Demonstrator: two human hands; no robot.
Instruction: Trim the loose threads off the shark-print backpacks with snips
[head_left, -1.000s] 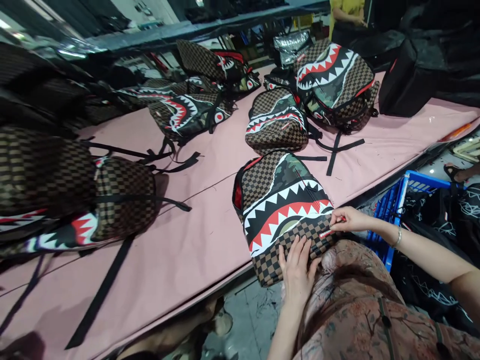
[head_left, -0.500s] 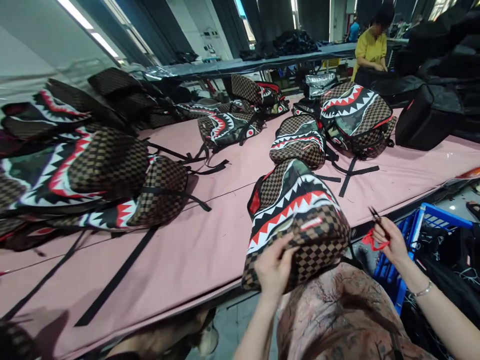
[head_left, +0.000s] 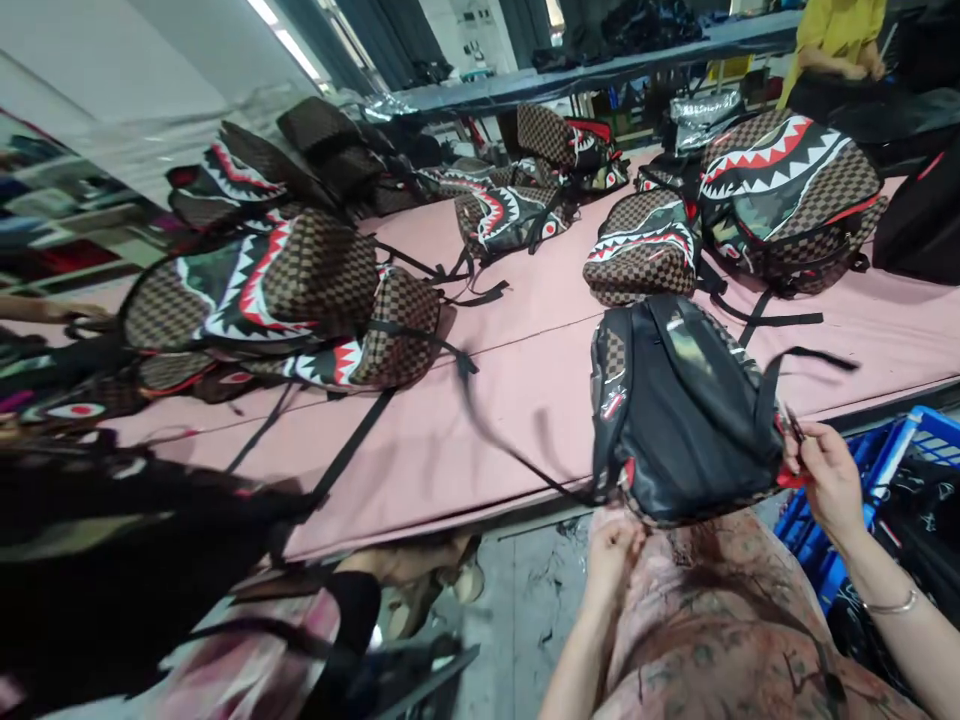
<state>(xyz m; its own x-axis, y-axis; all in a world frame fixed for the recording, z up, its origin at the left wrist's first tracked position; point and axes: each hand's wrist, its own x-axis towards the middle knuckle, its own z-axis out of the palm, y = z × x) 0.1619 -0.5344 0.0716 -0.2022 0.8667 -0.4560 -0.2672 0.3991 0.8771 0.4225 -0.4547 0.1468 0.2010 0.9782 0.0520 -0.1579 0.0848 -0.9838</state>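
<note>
A backpack point(head_left: 697, 420) lies at the table's front edge with its black padded back and shoulder straps up. Brown checks show along its sides. My left hand point(head_left: 616, 548) is closed at its near left corner, apparently pinching the edge; the fingertips are partly hidden. My right hand point(head_left: 829, 485) is closed around small dark thread snips point(head_left: 793, 428) with red material on the handle, close to the bag's right side. One loose strap point(head_left: 517, 455) reaches out left over the table, and another point(head_left: 814, 355) sticks up at the right.
On the pink table point(head_left: 510, 400), checked shark-mouth backpacks point(head_left: 322, 270) are piled left and others point(head_left: 787, 200) lie at the back right. A blue crate point(head_left: 896, 455) stands right of me. Close on the left is another person point(head_left: 255, 650); someone in yellow point(head_left: 836, 40) works behind.
The backpack has been turned over from its shark-mouth front to its black back. My left hand has moved to its near lower corner, and my right hand has come close to its side.
</note>
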